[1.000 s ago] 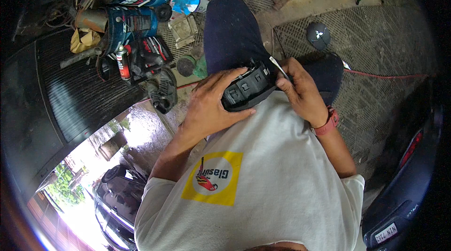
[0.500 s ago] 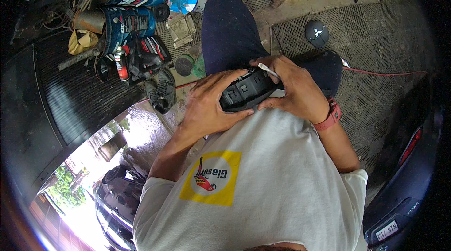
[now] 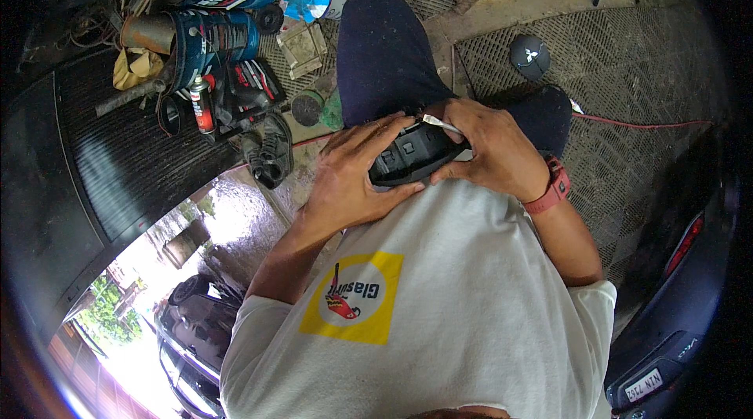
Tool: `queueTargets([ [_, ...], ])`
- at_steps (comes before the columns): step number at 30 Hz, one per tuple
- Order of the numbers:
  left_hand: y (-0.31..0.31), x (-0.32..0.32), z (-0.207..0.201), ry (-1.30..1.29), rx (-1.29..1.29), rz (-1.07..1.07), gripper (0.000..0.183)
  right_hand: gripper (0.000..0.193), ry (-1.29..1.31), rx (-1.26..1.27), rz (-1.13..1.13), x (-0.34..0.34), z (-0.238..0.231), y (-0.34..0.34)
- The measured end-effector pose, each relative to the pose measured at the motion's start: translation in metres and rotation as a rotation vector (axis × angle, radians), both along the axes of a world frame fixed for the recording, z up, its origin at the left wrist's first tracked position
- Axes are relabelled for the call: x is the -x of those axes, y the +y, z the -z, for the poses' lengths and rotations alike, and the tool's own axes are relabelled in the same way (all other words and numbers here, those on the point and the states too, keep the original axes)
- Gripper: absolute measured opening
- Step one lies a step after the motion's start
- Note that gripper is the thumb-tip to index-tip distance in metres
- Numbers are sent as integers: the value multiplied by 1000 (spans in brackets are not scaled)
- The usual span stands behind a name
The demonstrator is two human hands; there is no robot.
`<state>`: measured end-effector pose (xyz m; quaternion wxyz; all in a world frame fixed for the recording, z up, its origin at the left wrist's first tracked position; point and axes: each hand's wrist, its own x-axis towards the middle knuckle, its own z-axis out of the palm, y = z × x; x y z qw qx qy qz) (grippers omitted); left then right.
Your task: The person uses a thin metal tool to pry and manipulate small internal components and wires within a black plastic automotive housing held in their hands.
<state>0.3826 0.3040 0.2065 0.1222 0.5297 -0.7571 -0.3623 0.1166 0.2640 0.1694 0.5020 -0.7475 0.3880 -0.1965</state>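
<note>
A black plastic part (image 3: pixel 412 156) with a curved rim and square recesses rests at my lap, in front of my white shirt. Its left end is gripped by my left hand (image 3: pixel 341 172), thumb along the near edge and fingers over the far edge. My right hand (image 3: pixel 494 152) closes on the right end, its thumb pressed at the near corner. A slim whitish piece with a flattened tip (image 3: pixel 441 123) sticks out from between my right fingers across the part's far edge; I cannot tell what it is. The fingertips on the far side are partly hidden.
A round black cover with a silver emblem (image 3: pixel 529 57) lies on the textured mat beyond my right knee. At left stand blue drums (image 3: pixel 212 43), a red spray can (image 3: pixel 201 105), an open tool case (image 3: pixel 251 86) and dark shoes (image 3: pixel 271 151). A dark car (image 3: pixel 667 325) stands at right.
The slim whitish piece has swung to a flatter angle and shifted slightly left and down. My right fingers have moved a little; my left hand holds nearly still.
</note>
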Motion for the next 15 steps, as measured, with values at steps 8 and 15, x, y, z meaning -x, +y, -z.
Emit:
queueTargets([
  [8, -2, 5, -2, 26, 28, -66, 94, 87, -161, 4, 130, 1, 24, 13],
  [15, -3, 2, -5, 44, 10, -28, 86, 83, -136, -185, 92, 4, 18, 11],
])
